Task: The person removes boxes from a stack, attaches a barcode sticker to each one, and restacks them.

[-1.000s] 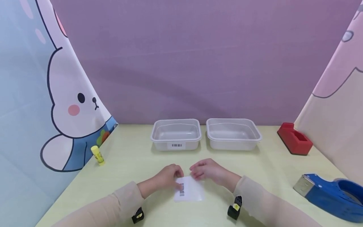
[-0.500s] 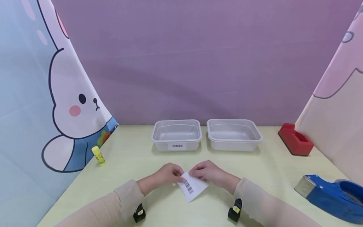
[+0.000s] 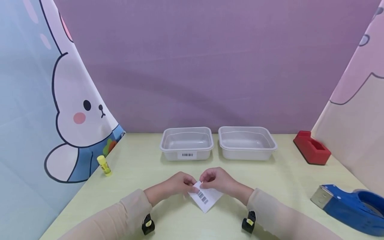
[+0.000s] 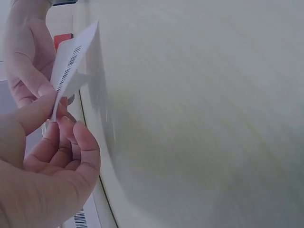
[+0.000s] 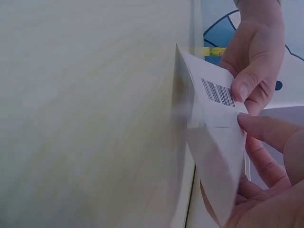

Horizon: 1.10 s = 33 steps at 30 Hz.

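Between the hands is a white barcode label sheet (image 3: 207, 200), tilted with one corner pointing toward the person. My left hand (image 3: 179, 184) pinches its upper left edge between thumb and fingers, close to the printed bars. At the top corner, my right hand (image 3: 220, 181) pinches the sheet with thumb and index finger. In the right wrist view the sheet (image 5: 218, 116) bends along a line beside the barcode, and its plain part curves over the right fingers. The left wrist view shows the sheet (image 4: 71, 66) nearly edge-on, raised over the table.
Two clear plastic containers stand at the back; the left container (image 3: 186, 143) carries a barcode label (image 3: 187, 155) on its front, the right container (image 3: 247, 142) shows none. A yellow glue stick (image 3: 104, 165) is at left. A red tape dispenser (image 3: 312, 148) and blue tape gun (image 3: 349, 208) lie right.
The sheet has been lifted from lying squarely on the table and turned cornerwise. The right thumb has come onto its front face at the top corner.
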Available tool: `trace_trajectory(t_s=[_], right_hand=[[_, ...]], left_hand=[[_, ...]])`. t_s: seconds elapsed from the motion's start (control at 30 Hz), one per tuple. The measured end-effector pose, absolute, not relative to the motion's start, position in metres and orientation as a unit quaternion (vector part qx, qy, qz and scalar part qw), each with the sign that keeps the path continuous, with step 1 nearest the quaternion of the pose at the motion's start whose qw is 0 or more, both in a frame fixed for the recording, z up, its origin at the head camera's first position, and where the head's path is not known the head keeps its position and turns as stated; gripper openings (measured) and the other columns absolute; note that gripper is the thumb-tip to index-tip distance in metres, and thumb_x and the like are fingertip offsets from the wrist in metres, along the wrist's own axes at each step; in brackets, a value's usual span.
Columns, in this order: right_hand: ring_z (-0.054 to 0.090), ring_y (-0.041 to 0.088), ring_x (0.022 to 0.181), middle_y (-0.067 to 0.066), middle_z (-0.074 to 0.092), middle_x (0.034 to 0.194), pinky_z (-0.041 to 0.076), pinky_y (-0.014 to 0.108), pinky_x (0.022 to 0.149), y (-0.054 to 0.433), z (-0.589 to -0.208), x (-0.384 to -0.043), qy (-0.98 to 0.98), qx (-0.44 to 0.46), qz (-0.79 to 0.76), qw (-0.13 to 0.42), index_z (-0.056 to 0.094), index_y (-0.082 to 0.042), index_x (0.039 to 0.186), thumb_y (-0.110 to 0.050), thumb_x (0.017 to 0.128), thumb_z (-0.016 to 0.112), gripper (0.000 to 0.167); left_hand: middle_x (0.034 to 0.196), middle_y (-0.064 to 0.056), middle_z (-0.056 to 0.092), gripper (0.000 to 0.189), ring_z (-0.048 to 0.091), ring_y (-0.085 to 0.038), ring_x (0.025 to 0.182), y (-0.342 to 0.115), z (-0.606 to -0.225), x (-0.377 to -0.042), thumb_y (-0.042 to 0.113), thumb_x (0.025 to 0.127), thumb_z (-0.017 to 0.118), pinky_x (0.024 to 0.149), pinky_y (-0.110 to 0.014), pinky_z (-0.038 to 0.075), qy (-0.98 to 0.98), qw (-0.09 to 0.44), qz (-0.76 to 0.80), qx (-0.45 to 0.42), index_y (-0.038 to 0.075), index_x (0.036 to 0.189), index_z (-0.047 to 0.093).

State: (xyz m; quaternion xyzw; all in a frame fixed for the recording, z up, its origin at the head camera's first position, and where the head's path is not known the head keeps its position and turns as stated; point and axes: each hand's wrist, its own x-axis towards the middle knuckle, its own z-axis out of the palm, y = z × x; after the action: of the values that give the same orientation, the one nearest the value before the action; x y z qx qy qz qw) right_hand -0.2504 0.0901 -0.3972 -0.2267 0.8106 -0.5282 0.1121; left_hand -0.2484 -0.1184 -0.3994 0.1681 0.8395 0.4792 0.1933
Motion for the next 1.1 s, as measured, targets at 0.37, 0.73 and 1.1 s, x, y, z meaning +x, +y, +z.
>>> trace_trajectory(t_s=[0.37, 0.73, 1.1], right_hand=[[0.054, 0.008, 0.065, 0.002, 0.069, 0.073, 0.043, 0.017, 0.058, 0.093, -0.389, -0.248, 0.842, -0.222, -0.490, 0.053, 0.073, -0.005, 0.080, -0.014, 0.077, 0.079, 0.011], [0.058, 0.009, 0.068, 0.004, 0.072, 0.076, 0.047, 0.020, 0.058, 0.096, -0.391, -0.245, 0.830, -0.206, -0.510, 0.099, 0.074, -0.004, 0.082, -0.014, 0.079, 0.078, 0.012], [0.057, 0.010, 0.063, 0.001, 0.067, 0.073, 0.053, 0.023, 0.059, 0.102, -0.386, -0.237, 0.788, -0.210, -0.557, 0.155, 0.069, 0.004, 0.089, -0.010, 0.083, 0.074, 0.016]], left_hand=[[0.093, -0.007, 0.073, 0.031, 0.063, -0.008, 0.080, -0.115, -0.399, -0.253, 0.022, 0.096, 0.059, 0.074, -0.023, 0.053, 0.810, 0.213, 0.525, 0.147, -0.003, 0.112, 0.068], [0.092, -0.004, 0.073, 0.023, 0.062, -0.008, 0.075, -0.112, -0.399, -0.255, 0.015, 0.094, 0.061, 0.071, -0.023, 0.055, 0.798, 0.224, 0.539, 0.146, -0.003, 0.108, 0.068], [0.079, 0.000, 0.071, 0.008, 0.056, -0.009, 0.067, -0.114, -0.404, -0.254, 0.010, 0.086, 0.071, 0.060, -0.020, 0.047, 0.878, 0.168, 0.423, 0.149, 0.004, 0.090, 0.073]])
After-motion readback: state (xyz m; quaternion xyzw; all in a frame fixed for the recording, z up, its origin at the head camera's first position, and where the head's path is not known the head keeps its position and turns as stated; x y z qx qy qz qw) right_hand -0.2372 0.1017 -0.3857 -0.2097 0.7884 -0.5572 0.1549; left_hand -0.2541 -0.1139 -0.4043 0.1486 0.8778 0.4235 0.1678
